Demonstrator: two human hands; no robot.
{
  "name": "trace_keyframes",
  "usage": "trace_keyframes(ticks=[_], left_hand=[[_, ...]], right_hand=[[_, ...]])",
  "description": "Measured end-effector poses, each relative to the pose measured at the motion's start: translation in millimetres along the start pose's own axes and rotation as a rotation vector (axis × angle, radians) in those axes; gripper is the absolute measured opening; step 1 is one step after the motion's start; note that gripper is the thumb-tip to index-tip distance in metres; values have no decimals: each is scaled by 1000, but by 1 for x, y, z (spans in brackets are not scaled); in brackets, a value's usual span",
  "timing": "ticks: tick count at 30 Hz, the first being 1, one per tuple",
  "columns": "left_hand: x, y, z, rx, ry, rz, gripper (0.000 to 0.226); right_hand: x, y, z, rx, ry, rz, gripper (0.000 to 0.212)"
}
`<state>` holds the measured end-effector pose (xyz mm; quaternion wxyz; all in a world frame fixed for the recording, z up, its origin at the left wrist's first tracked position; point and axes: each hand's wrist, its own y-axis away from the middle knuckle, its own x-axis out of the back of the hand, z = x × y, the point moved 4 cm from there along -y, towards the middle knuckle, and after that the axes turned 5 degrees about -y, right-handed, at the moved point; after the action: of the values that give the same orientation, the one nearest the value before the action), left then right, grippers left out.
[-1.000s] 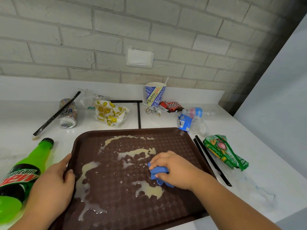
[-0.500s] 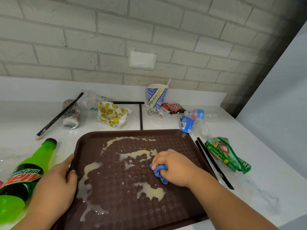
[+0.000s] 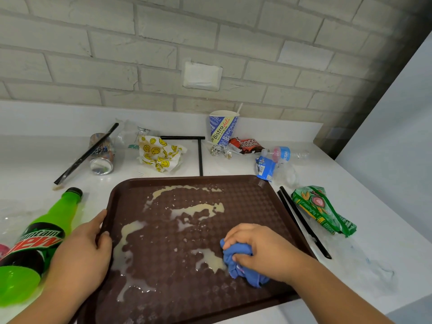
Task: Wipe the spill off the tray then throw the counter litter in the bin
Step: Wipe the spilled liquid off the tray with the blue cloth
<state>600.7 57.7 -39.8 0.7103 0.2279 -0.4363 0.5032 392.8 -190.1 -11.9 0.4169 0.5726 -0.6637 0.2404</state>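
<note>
Blue cloth (image 3: 238,263) pressed onto the spilled tray (image 3: 257,202)

The bunched cloth is gripped in the curled fingers of the right hand (image 3: 264,251), and its edge touches the pale spill (image 3: 198,209) spread between the hands. The tray's rim is clasped by the left hand (image 3: 81,253). Litter (image 3: 322,211) is scattered on the worktop (image 3: 350,265) beyond both hands.

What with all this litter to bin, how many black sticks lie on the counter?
5: one stick lying across the can, back left; two forming a corner behind the tray; two side by side right of the tray. Others may be hidden.
</note>
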Motion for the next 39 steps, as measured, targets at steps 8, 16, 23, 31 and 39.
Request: trace_keyframes(ticks=[8,16,23,31,39], left_hand=[[0,0,-1,-2,-12,11,49],[0,-1,-1,-2,2,8,49],[-1,-1,-1,-2,-2,-2,49],[-1,-1,-2,-5,-4,-8,50],[-1,0,-1,2,14,-1,49]], right_hand=[[-12,5,-12,-17,33,62,31],[-16,-3,-24,-12,57,73,28],[-14,-10,-23,-33,113,105,25],[-14,-17,-31,5,139,76,28],[-13,-23,-35,41,103,8,29]])
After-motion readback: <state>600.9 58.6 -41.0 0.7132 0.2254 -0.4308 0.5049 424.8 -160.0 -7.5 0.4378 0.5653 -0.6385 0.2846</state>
